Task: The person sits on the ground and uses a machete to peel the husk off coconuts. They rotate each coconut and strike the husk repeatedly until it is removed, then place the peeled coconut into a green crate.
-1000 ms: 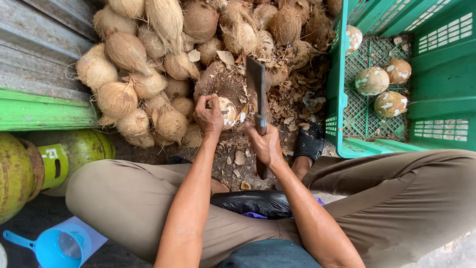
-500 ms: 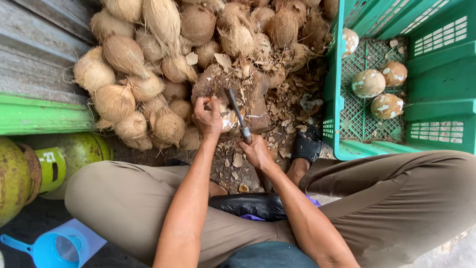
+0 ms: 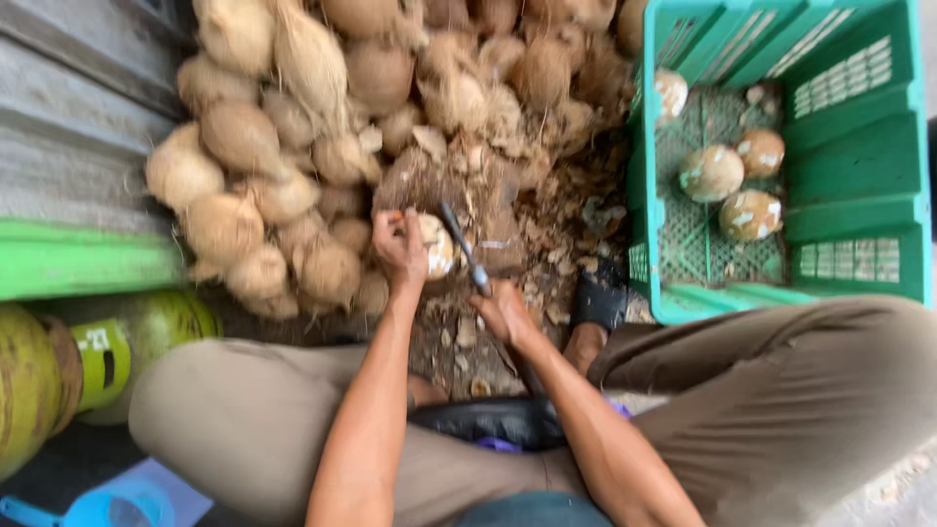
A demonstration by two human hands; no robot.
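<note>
My left hand (image 3: pixel 400 252) grips a partly peeled coconut (image 3: pixel 435 245) resting on a worn wooden chopping block (image 3: pixel 488 190). My right hand (image 3: pixel 503 312) is closed around the handle of a cleaver (image 3: pixel 463 246), whose blade touches the coconut's right side. Both forearms reach forward between my knees in tan trousers. The image is motion-blurred.
A heap of husked brown coconuts (image 3: pixel 322 117) lies behind and to the left of the block. A green plastic crate (image 3: pixel 839 156) at right holds several peeled coconuts (image 3: pixel 711 173). Green gas cylinders (image 3: pixel 59 371) and a blue funnel (image 3: pixel 98 507) stand at left. Shell chips litter the ground.
The cleaver came down from a raised, upright position onto the coconut. My left hand has kept hold of the coconut on the block.
</note>
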